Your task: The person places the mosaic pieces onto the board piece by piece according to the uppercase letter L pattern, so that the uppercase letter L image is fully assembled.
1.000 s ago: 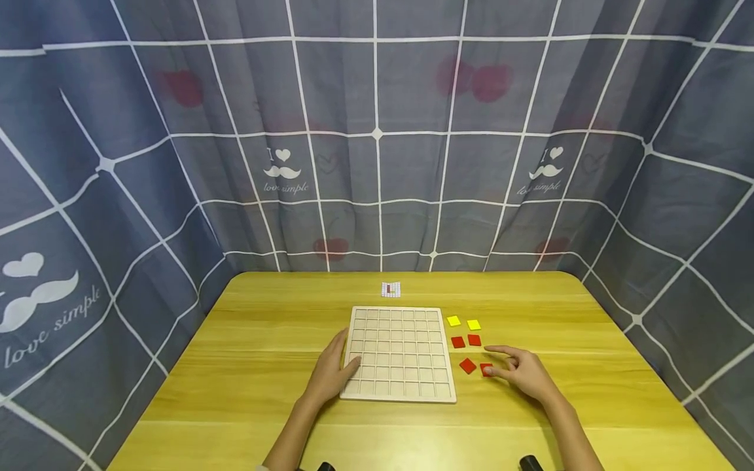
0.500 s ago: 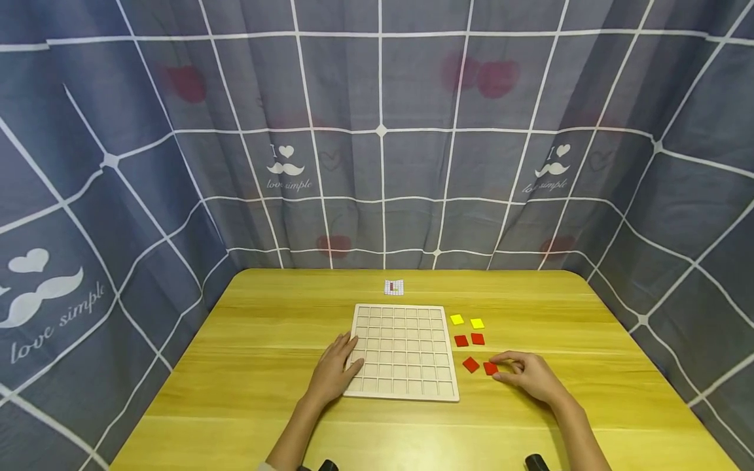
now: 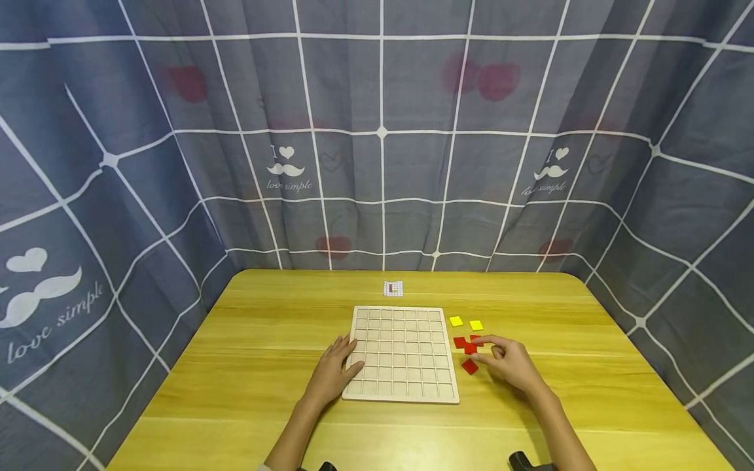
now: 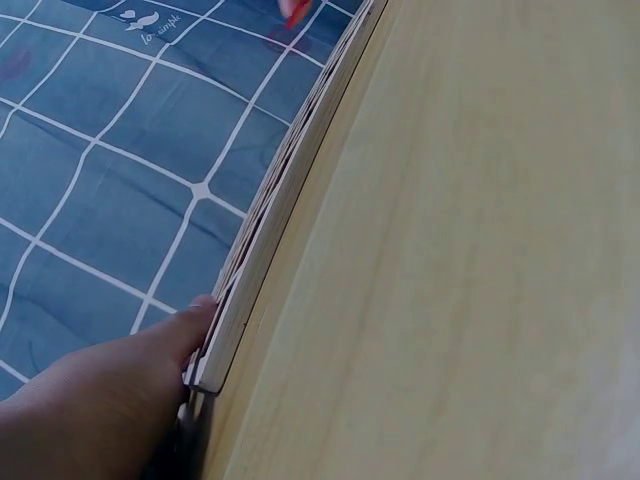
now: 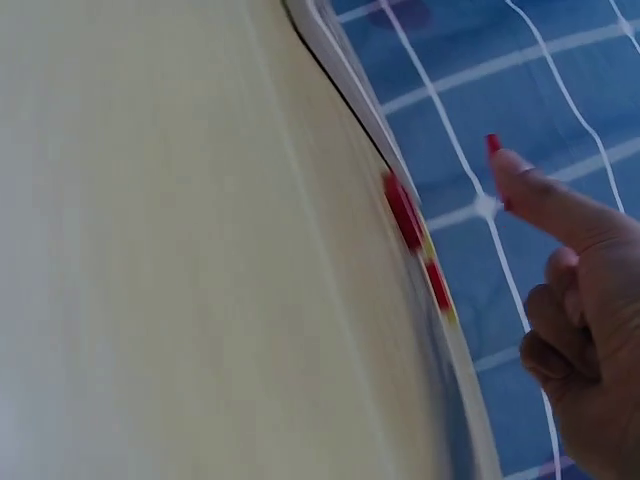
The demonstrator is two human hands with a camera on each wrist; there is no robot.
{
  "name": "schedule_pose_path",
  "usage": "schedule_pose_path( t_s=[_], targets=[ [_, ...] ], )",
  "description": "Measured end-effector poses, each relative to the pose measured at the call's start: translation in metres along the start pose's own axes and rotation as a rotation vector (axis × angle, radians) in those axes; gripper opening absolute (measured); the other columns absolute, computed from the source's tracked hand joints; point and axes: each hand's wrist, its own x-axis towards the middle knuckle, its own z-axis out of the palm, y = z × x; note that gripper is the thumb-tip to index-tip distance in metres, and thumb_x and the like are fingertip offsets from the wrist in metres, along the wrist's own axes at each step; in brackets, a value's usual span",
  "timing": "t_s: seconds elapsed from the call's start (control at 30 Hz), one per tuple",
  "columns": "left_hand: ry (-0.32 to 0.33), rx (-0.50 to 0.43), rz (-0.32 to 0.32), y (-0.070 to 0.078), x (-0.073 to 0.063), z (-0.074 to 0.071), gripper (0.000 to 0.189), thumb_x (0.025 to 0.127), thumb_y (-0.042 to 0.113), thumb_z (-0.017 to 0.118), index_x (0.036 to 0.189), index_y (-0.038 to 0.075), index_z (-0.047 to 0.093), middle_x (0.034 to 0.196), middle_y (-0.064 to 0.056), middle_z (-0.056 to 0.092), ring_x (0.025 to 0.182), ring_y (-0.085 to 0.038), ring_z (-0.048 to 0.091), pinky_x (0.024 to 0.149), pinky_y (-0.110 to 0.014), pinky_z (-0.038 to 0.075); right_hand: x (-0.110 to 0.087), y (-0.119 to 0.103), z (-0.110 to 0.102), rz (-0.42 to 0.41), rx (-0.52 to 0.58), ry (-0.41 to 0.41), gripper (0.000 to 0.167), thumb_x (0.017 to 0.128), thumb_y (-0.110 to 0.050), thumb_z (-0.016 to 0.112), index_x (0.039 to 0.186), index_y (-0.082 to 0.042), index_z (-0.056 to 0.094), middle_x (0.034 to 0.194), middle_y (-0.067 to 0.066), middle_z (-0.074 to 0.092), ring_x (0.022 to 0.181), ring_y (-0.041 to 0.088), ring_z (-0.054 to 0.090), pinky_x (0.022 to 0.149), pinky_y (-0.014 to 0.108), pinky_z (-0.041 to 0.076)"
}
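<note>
My right hand (image 3: 516, 366) pinches a small square red tile (image 3: 470, 348) between thumb and forefinger, lifted from the table. In the right wrist view only a thin edge of this red tile (image 5: 493, 144) shows past the thumb. Just beyond and below it lie other red tiles (image 3: 459, 343), one partly covered by the forefinger. To their left is a pale wooden grid board (image 3: 402, 356) with bare squares. My left hand (image 3: 330, 376) rests along the board's left edge, thumb and fingertips at its rim; the left wrist view shows the thumb against the board's side.
Two yellow tiles (image 3: 456, 321) lie at the board's upper right. A small paper card (image 3: 393, 289) with a printed grid and coloured marks lies behind the board. A grey checked curtain (image 3: 347, 163) surrounds the back and sides of the wooden table (image 3: 235, 386).
My right hand has taken the rightmost near red tile off the table and carried it up and left, over the other red tiles. The left hand has stayed at the board's edge.
</note>
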Motion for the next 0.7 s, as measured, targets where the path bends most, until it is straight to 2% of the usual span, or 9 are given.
schedule_pose_path(
  t_s=[0.37, 0.53, 0.7],
  targets=[
    [0.027, -0.011, -0.017, -0.001, 0.000, -0.002, 0.055, 0.087, 0.033, 0.064, 0.129, 0.001, 0.052, 0.140, -0.018, 0.040, 0.131, -0.038, 0.030, 0.107, -0.051, 0.022, 0.061, -0.042, 0.058, -0.144, -0.017, 0.016, 0.028, 0.077, -0.032, 0.074, 0.102, -0.020, 0.070, 0.048, -0.009, 0.027, 0.043, 0.001, 0.021, 0.039, 0.019, 0.017],
    [0.036, -0.012, -0.003, -0.002, 0.000, -0.001, 0.054, 0.087, 0.034, 0.064, 0.128, 0.001, 0.053, 0.139, -0.018, 0.041, 0.130, -0.038, 0.031, 0.105, -0.053, 0.025, 0.086, -0.057, 0.082, -0.134, -0.001, 0.022, 0.028, 0.077, -0.031, 0.074, 0.102, -0.020, 0.070, 0.047, -0.008, 0.027, 0.042, 0.003, 0.020, 0.041, 0.019, 0.017],
    [0.032, -0.008, -0.003, -0.002, -0.001, 0.001, 0.055, 0.087, 0.035, 0.064, 0.128, 0.001, 0.053, 0.139, -0.018, 0.041, 0.130, -0.039, 0.032, 0.104, -0.054, 0.027, 0.103, -0.064, 0.104, -0.120, 0.012, 0.011, 0.030, 0.077, -0.027, 0.075, 0.103, -0.014, 0.070, 0.047, -0.008, 0.028, 0.043, 0.003, 0.021, 0.040, 0.020, 0.017]
  ],
)
